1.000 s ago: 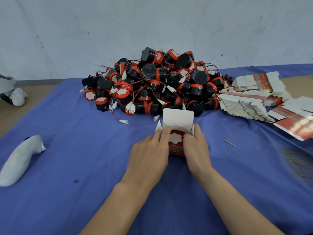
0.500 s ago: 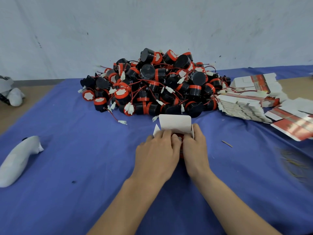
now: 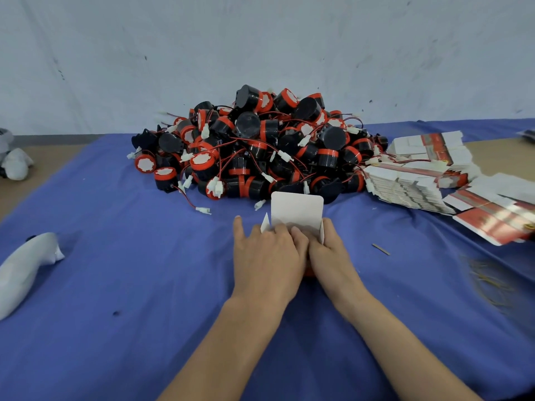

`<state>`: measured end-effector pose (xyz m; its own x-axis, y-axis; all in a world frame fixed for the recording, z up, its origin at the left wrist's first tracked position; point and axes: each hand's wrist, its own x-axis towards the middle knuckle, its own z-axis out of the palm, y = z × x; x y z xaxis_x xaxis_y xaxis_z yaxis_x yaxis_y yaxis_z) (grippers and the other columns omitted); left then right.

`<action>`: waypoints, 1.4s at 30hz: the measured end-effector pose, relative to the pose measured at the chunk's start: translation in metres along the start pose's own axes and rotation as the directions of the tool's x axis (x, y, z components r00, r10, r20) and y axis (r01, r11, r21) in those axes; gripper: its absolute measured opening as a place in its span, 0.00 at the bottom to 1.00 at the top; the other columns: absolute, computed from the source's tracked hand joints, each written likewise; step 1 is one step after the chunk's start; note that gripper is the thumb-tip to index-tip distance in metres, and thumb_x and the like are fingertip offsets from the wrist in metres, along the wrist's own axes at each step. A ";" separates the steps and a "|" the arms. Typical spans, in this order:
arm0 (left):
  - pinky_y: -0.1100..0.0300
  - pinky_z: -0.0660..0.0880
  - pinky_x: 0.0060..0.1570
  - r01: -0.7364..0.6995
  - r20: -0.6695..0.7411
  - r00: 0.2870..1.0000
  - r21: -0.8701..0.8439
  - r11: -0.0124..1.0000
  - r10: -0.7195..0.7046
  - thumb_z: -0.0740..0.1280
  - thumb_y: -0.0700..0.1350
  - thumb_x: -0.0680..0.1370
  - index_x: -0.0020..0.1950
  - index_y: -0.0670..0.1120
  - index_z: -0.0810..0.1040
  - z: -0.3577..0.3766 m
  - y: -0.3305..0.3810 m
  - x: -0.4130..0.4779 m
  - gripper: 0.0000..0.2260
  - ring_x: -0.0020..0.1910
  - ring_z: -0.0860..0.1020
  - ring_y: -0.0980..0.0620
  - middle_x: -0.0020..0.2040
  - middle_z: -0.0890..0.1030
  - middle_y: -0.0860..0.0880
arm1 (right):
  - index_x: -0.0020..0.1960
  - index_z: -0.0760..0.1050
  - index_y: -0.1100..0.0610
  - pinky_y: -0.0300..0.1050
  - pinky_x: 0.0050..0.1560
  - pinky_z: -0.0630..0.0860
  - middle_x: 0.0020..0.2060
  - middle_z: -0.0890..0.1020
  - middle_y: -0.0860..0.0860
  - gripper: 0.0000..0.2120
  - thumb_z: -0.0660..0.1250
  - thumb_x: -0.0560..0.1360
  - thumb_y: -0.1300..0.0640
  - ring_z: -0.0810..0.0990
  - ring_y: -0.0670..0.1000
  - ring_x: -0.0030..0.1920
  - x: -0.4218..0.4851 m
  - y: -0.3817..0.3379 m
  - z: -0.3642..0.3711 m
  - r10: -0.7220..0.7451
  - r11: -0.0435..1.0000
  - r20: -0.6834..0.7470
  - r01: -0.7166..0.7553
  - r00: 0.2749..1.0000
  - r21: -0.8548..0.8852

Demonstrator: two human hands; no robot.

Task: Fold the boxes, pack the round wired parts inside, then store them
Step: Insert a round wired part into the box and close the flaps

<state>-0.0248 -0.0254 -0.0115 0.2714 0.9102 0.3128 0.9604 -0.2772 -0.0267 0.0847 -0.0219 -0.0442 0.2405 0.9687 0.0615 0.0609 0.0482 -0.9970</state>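
box [image 3: 296, 211] mid-tabletop, flap up | your left hand [image 3: 266, 256] lay flat, pressing its top | your right hand [image 3: 330, 253] gripped its right side | parts pile [image 3: 260, 146] toward far edge

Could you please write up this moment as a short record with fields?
left hand: laid flat over the top of the box
right hand: holds the box's right side
box: on the blue cloth, its white lid upright behind the hands
round wired parts: black-and-red pile behind the box
flat boxes: stacked at the right, unfolded
box contents: hidden by the hands
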 end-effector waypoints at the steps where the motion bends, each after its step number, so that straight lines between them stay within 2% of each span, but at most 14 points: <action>1: 0.35 0.50 0.74 -0.034 -0.003 0.999 0.016 0.999 0.034 0.47 0.45 0.82 0.55 0.47 0.75 0.001 -0.001 -0.002 0.16 0.50 0.78 0.43 0.50 0.79 0.48 | 0.50 0.72 0.54 0.36 0.38 0.77 0.40 0.85 0.42 0.02 0.63 0.82 0.59 0.82 0.40 0.41 0.001 0.001 -0.001 -0.003 1.000 0.005 0.003 1.000 -0.007; 5: 0.36 0.72 0.65 -0.111 -0.164 0.981 -0.017 0.994 0.106 0.70 0.38 0.75 0.52 0.42 0.80 0.004 -0.010 -0.009 0.07 0.39 0.82 0.46 0.44 0.80 0.46 | 0.48 0.72 0.52 0.32 0.39 0.74 0.40 0.83 0.42 0.09 0.63 0.82 0.47 0.80 0.38 0.40 0.001 0.000 -0.003 -0.060 0.995 -0.008 0.059 0.998 -0.077; 8: 0.38 0.76 0.61 -0.165 -0.361 0.927 -0.141 0.976 0.105 0.69 0.37 0.76 0.52 0.42 0.82 0.009 -0.017 -0.014 0.06 0.35 0.82 0.48 0.36 0.81 0.48 | 0.49 0.73 0.50 0.30 0.37 0.73 0.40 0.82 0.38 0.12 0.64 0.80 0.42 0.80 0.37 0.40 -0.001 -0.003 -0.005 -0.105 0.989 -0.001 0.105 0.994 -0.107; 11: 0.43 0.73 0.67 -0.274 -0.403 0.901 -0.236 0.932 0.163 0.55 0.42 0.81 0.62 0.44 0.79 0.008 -0.024 -0.020 0.16 0.60 0.81 0.46 0.53 0.85 0.46 | 0.49 0.74 0.50 0.30 0.38 0.73 0.40 0.83 0.37 0.12 0.65 0.80 0.41 0.81 0.38 0.42 -0.004 -0.005 -0.007 -0.118 0.984 0.007 0.118 0.993 -0.133; 14: 0.67 0.74 0.55 -0.312 -0.456 0.886 -0.451 0.836 0.084 0.53 0.45 0.81 0.65 0.51 0.75 0.005 -0.038 -0.026 0.16 0.60 0.77 0.60 0.67 0.76 0.55 | 0.50 0.75 0.49 0.31 0.40 0.74 0.41 0.84 0.36 0.15 0.65 0.78 0.38 0.82 0.37 0.44 -0.006 -0.008 -0.010 -0.111 0.982 0.045 0.116 0.993 -0.146; 16: 0.70 0.72 0.48 -0.215 -0.400 0.911 -0.665 0.715 -0.098 0.52 0.46 0.83 0.62 0.57 0.72 0.004 -0.045 -0.026 0.14 0.55 0.74 0.69 0.63 0.74 0.63 | 0.53 0.75 0.47 0.32 0.44 0.75 0.46 0.84 0.35 0.17 0.64 0.76 0.35 0.82 0.36 0.47 -0.008 -0.012 -0.013 -0.100 0.983 0.107 0.115 0.989 -0.143; 20: 0.64 0.76 0.54 0.093 -0.031 0.952 -0.919 0.383 -0.305 0.56 0.44 0.85 0.55 0.58 0.75 0.007 -0.054 -0.017 0.11 0.57 0.79 0.59 0.55 0.80 0.61 | 0.56 0.81 0.37 0.35 0.56 0.76 0.52 0.85 0.35 0.20 0.52 0.81 0.34 0.81 0.35 0.55 -0.005 -0.022 -0.020 -0.073 0.997 0.138 0.070 0.988 0.031; 22: 0.59 0.78 0.54 0.177 0.099 0.956 -0.946 0.272 -0.277 0.58 0.43 0.85 0.54 0.58 0.77 0.009 -0.055 -0.012 0.11 0.56 0.80 0.56 0.54 0.81 0.58 | 0.51 0.83 0.35 0.45 0.66 0.74 0.49 0.86 0.37 0.21 0.51 0.85 0.40 0.82 0.38 0.57 0.001 -0.018 -0.024 -0.004 0.994 0.076 -0.005 0.997 0.109; 24: 0.61 0.77 0.52 0.225 0.174 0.961 -0.944 0.241 -0.217 0.60 0.45 0.84 0.55 0.59 0.79 0.011 -0.054 -0.010 0.10 0.56 0.81 0.57 0.54 0.83 0.58 | 0.67 0.76 0.42 0.52 0.72 0.70 0.56 0.85 0.44 0.15 0.55 0.86 0.49 0.80 0.45 0.63 0.004 -0.010 -0.027 0.052 0.991 0.066 -0.059 0.996 0.117; 27: 0.53 0.77 0.60 0.289 0.269 0.954 -0.942 0.171 -0.131 0.61 0.47 0.84 0.62 0.54 0.79 0.012 -0.052 -0.006 0.10 0.58 0.81 0.56 0.57 0.84 0.57 | 0.74 0.69 0.50 0.41 0.61 0.79 0.53 0.87 0.46 0.18 0.58 0.85 0.55 0.83 0.43 0.56 0.003 -0.005 -0.029 0.018 1.000 0.122 -0.020 0.992 0.015; 30: 0.61 0.77 0.59 0.268 0.251 0.963 -0.937 0.225 -0.101 0.63 0.50 0.83 0.64 0.53 0.77 0.013 -0.051 -0.005 0.11 0.57 0.80 0.59 0.56 0.83 0.57 | 0.69 0.70 0.47 0.32 0.45 0.78 0.50 0.85 0.44 0.15 0.60 0.85 0.58 0.84 0.39 0.47 0.005 -0.007 -0.032 -0.022 0.999 0.122 0.027 0.992 -0.043; 33: 0.75 0.73 0.45 0.189 0.175 0.982 -0.937 0.294 -0.075 0.64 0.47 0.83 0.61 0.56 0.76 0.014 -0.045 -0.006 0.08 0.50 0.79 0.68 0.53 0.81 0.60 | 0.63 0.71 0.45 0.31 0.42 0.78 0.51 0.83 0.44 0.15 0.62 0.83 0.63 0.84 0.37 0.44 0.006 -0.009 -0.032 -0.050 0.997 0.159 0.059 0.986 -0.054; 39: 0.73 0.73 0.38 0.151 0.142 0.989 -0.953 0.265 -0.051 0.63 0.41 0.83 0.53 0.60 0.76 0.016 -0.045 -0.001 0.12 0.42 0.79 0.65 0.45 0.80 0.66 | 0.53 0.79 0.56 0.35 0.42 0.78 0.43 0.85 0.46 0.07 0.62 0.83 0.64 0.83 0.41 0.44 0.001 -0.012 -0.036 -0.128 0.981 0.173 0.150 0.977 -0.120; 42: 0.73 0.73 0.38 0.134 0.120 0.991 -0.945 0.298 -0.066 0.62 0.38 0.82 0.47 0.56 0.79 0.019 -0.047 0.000 0.13 0.44 0.79 0.65 0.44 0.81 0.65 | 0.49 0.81 0.50 0.34 0.44 0.77 0.42 0.85 0.42 0.12 0.63 0.83 0.63 0.82 0.40 0.44 0.001 -0.010 -0.039 -0.151 0.957 0.170 0.187 0.974 -0.220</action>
<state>-0.0687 -0.0063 -0.0278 0.2125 0.9569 0.1982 0.2639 -0.2515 0.9312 0.1225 -0.0306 -0.0320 0.0606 0.9774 0.2023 0.3163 0.1735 -0.9327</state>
